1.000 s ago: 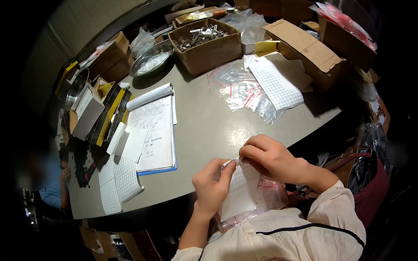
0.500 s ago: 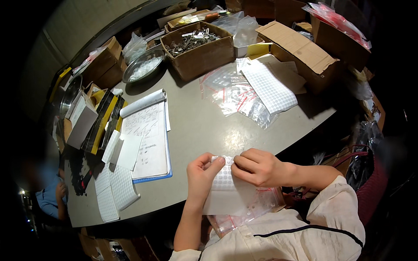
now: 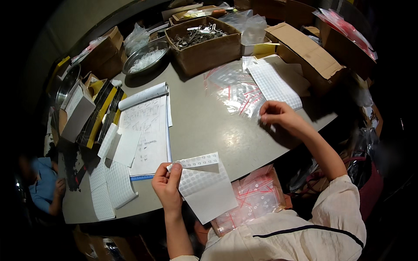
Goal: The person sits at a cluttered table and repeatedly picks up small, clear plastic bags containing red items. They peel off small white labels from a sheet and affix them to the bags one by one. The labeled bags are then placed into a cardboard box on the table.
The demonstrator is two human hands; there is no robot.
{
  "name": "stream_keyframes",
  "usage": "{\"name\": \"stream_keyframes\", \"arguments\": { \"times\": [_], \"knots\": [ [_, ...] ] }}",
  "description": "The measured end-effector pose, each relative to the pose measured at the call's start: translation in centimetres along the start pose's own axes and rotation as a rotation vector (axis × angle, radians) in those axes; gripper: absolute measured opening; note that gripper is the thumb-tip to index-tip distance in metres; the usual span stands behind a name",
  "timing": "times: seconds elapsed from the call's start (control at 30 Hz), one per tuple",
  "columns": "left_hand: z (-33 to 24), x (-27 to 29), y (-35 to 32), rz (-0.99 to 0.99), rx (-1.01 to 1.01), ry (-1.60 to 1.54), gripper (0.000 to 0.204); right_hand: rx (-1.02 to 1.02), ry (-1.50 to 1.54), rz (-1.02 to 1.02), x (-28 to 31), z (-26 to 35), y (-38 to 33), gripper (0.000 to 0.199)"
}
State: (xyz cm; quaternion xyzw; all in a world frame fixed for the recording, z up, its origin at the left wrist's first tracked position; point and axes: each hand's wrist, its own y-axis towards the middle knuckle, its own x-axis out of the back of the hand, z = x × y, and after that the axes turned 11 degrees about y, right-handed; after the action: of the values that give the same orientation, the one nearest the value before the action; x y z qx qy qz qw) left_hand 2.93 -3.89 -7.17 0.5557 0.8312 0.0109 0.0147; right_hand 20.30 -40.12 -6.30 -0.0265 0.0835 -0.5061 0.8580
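Observation:
My left hand (image 3: 169, 187) pinches a white sheet of small round stickers (image 3: 213, 191) by its upper left corner, above the table's front edge. A printed strip is folded over along the sheet's top. My right hand (image 3: 281, 116) is out over the table, thumb and fingertips pressed together; whatever they hold, if anything, is too small to make out. Just beyond it lie clear zip bags with red seal lines (image 3: 237, 93) and another sheet of round stickers (image 3: 274, 82). More zip bags with round stickers on them (image 3: 257, 198) rest in my lap.
An open notebook (image 3: 146, 126) and sticker sheets (image 3: 113, 189) lie at the left. Further back stand a metal bowl of clear pieces (image 3: 148, 61), a carton of metal parts (image 3: 204, 52) and a flapped carton (image 3: 305, 48). Another person (image 3: 45, 182) sits at far left.
My right hand has left the sticker sheet and reached forward and right, close to the zip bags. My left hand has shifted left with the sheet, uncovering the bags in my lap.

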Motion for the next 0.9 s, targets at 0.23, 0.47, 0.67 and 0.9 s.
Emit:
{"name": "stream_keyframes", "arguments": {
  "times": [0.23,0.47,0.67,0.9],
  "knots": [
    [0.6,-0.2,-0.3,-0.195,-0.072,-0.241,0.01,-0.204,0.226,0.309,-10.6,-1.2,-2.3,0.023],
    [-0.1,1.4,-0.3,-0.213,-0.041,-0.565,0.015,-0.051,-0.141,0.227,-10.1,2.5,-0.7,0.011],
    [0.4,2.0,-0.3,-0.166,-0.041,-0.607,0.017,0.225,-0.922,0.412,-10.6,2.2,0.4,0.017],
    [0.1,1.7,-0.2,-0.199,-0.03,-0.611,0.016,0.173,-1.162,0.26,-11.2,1.3,-0.6,0.026]
  ]
}}
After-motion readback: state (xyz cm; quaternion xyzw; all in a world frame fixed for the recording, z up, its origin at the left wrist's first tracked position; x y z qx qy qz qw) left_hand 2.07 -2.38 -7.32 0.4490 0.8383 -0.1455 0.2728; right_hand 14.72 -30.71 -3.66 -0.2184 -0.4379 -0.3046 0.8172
